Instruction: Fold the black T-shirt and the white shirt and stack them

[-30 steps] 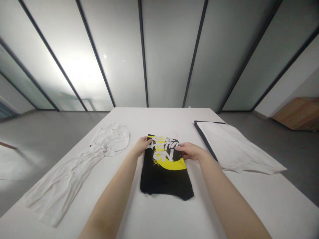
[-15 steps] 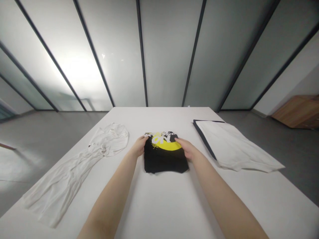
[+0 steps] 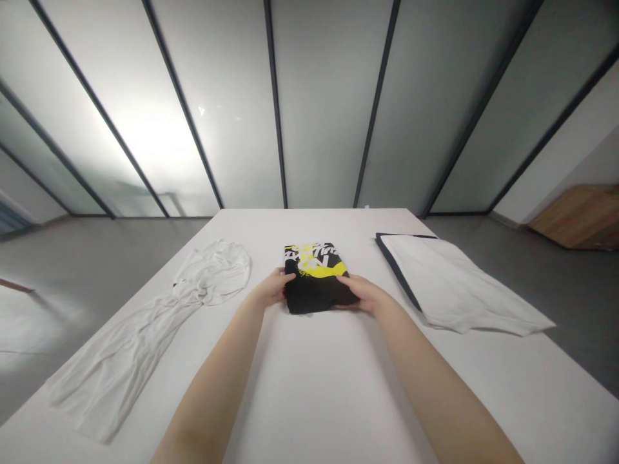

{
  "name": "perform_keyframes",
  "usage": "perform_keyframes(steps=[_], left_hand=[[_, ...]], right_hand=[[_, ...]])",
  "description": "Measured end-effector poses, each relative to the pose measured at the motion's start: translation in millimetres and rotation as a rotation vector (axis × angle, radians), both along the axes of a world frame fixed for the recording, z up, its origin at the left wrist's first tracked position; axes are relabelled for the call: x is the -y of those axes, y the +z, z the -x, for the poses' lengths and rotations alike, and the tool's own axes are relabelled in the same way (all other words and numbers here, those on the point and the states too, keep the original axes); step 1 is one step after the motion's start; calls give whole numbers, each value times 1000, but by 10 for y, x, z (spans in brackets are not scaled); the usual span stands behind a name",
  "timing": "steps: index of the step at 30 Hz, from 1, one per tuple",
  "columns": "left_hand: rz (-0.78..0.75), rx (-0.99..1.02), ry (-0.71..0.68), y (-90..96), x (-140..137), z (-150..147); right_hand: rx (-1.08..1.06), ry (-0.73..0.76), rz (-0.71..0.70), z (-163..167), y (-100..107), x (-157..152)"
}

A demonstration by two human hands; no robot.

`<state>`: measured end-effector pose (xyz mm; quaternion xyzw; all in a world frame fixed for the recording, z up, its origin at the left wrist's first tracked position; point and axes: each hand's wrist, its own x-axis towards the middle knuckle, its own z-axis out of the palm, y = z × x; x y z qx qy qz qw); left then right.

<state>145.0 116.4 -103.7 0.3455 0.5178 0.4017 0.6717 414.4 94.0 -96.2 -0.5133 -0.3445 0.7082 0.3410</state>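
Between my hands is a black T-shirt (image 3: pixel 316 293), folded into a small rectangle with a yellow and white print on its upper face. My left hand (image 3: pixel 274 287) grips its left edge, thumb on top and fingers tucked beneath. At the opposite edge my right hand (image 3: pixel 362 294) holds the cloth in the same way, with the thumb over the print's lower border. Fingers under the fabric are partly hidden. Whether the bundle touches the table or sits just above it, I cannot tell.
A crumpled, twisted white garment (image 3: pixel 145 335) lies along the left of the white table (image 3: pixel 314 399). On the right, a white garment (image 3: pixel 454 280) is spread flat over a dark one (image 3: pixel 399 277). Frosted glass panels (image 3: pixel 319 103) stand behind, and a wooden piece (image 3: pixel 580 216) is at far right.
The folded T-shirt has shifted slightly away from me and tilted, so more of its print shows. Both hands have stayed on its sides and now sit nearer its lower corners.
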Motion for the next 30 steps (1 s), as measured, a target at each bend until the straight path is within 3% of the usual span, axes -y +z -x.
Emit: perform_keyframes(steps=[3, 7, 10, 17, 25, 28, 30], left_hand=[[97, -95, -182, 63, 48, 60], [69, -243, -105, 85, 68, 25], [43, -268, -76, 89, 68, -8], [22, -280, -236, 210, 87, 100], [75, -420, -392, 175, 103, 122], [27, -373, -401, 190, 103, 112], [-21, -282, -361, 204, 98, 130]], right_hand=[[90, 31, -6, -133, 1, -18], [202, -57, -55, -230, -28, -74], [242, -29, -28, -245, -40, -82], [246, 19, 7, -251, 12, -31], [292, 130, 35, -252, 71, -8], [339, 191, -4, -232, 105, -9], [305, 148, -48, -214, 132, -9]])
